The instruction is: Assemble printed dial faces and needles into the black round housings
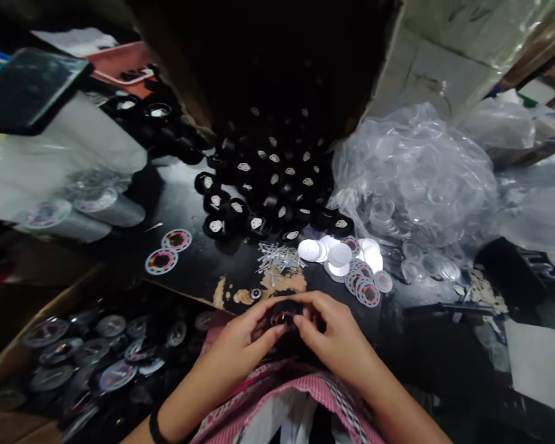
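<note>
Both my hands close round a small black round gauge with a printed dial face, held at the table's near edge. My left hand grips its left side, thumb on the face. On the other side, my right hand holds it with the thumb pressed near the dial. Just beyond lie a small round black-and-white part and a heap of thin white pointers. Printed dial discs and plain white discs overlap to the right. Two more dial discs rest at the left.
Many black gauge housings spill from a dark open carton at the back. A plastic bag of clear covers stands right, near a dark tool. At lower left, a box holds several assembled gauges. Stacked dials lie left.
</note>
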{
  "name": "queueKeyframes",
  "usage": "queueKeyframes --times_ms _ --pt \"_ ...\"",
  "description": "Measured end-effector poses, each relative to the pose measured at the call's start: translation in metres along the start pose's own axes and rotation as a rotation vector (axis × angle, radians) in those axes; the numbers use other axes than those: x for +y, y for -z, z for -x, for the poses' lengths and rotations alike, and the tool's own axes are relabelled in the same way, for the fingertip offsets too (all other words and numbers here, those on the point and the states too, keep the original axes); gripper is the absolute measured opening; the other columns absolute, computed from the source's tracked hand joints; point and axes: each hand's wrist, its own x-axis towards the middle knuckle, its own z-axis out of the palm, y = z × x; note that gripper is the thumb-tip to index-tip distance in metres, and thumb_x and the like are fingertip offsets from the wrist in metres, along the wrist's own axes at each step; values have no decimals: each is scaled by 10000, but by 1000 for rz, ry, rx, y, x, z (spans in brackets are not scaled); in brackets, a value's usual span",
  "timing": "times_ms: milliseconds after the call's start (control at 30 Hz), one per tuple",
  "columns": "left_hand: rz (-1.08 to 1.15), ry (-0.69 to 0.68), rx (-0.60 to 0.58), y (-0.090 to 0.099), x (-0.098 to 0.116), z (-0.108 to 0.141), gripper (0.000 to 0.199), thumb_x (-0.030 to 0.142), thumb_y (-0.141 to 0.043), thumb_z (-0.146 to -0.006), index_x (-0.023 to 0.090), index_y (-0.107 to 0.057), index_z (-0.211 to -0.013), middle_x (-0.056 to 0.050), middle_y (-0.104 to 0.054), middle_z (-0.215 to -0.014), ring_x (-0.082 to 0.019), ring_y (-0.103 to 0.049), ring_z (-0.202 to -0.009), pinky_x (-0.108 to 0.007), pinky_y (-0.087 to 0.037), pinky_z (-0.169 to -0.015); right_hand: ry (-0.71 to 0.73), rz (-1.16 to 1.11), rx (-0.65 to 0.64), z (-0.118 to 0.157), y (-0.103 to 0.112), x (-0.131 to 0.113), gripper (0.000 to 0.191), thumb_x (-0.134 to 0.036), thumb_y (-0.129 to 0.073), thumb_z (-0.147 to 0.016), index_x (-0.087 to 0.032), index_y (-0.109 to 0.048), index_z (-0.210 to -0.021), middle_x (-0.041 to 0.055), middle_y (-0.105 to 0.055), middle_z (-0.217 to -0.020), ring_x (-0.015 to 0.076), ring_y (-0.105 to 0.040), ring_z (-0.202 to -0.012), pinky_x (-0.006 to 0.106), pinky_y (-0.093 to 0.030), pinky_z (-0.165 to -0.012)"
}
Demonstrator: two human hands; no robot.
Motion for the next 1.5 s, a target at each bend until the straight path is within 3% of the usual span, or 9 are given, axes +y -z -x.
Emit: queueKeyframes --times_ms 100,233,467,633,933,1033,1133,1267,1500 --pt "157 59 113 10 -2 3 340 397 -757 -788 242 -712 -1088 -50 -776 -1058 -251 -730 -980 -333 -598 -849 45 130 -46 -13 7 -3 245 -235 -580 -938 -209 -689 -1156 24 -696 -910 162 -638 -809 277 -475 -742" --pt "302 121 300 16 -5 -2 385 449 -814 -744 224 -681 -1027 -26 -761 -922 -202 -730 -758 -276 -607 -659 -10 584 62 -41 9 -3 170 -198 -523 -971 -164 -684 -1016 87 -731 -1023 240 -668 -954 363 -457 -864" --pt "599 87 344 -3 4 -18 368 428 -838 -729 195 -668 -958 -50 -747 -960 -257 -748 -876 -401 -634 -815 -4 952 9 -66 -3 -6 164 -199 -506 -965 -113 -642 -1001 153 -722 -963 303 -682 -886 410 -434 -789" --pt "725 40 310 -19 20 -26 288 363 -783 -817 244 -705 -1067 -9 -740 -1131 -229 -666 -1153 -368 -527 -1045 50 835 -18 -54 -1 -5 135 -239 -548 -968 -146 -644 -951 120 -733 -949 259 -679 -881 389 -425 -831" --pt "891 46 223 -36 37 -32 190 294 -762 -838 238 -735 -1018 -28 -766 -1097 -194 -720 -1045 -321 -567 -980 153 391 297 -25 7 10 97 -210 -581 -920 -185 -619 -835 36 -686 -795 184 -616 -759 313 -434 -723" --pt "843 51 277 -40 41 -33 343 301 -751 -838 282 -666 -1170 -17 -757 -1120 -214 -722 -1060 -338 -586 -955 193 193 361 -17 11 5 129 -255 -558 -949 -194 -619 -854 15 -676 -773 156 -603 -719 281 -443 -682" --pt "695 70 292 -46 43 -36 475 334 -755 -805 294 -596 -1251 -33 -750 -1121 -254 -720 -1060 -361 -615 -899 241 125 333 -12 16 -2 163 -286 -538 -984 -200 -633 -883 8 -675 -770 151 -613 -736 276 -450 -696" --pt "566 85 257 -53 43 -40 329 378 -746 -777 265 -621 -1059 -45 -737 -1089 -287 -709 -1057 -400 -625 -883 221 167 320 -9 22 -5 194 -296 -522 -1002 -207 -627 -866 7 -674 -762 157 -619 -750 296 -452 -740" --pt "516 105 190 -56 37 -39 414 426 -754 -784 261 -618 -1139 -41 -745 -1089 -248 -713 -1025 -346 -600 -875 183 232 223 -5 28 -6 163 -266 -502 -1008 -203 -622 -917 18 -690 -806 175 -608 -785 294 -445 -739"
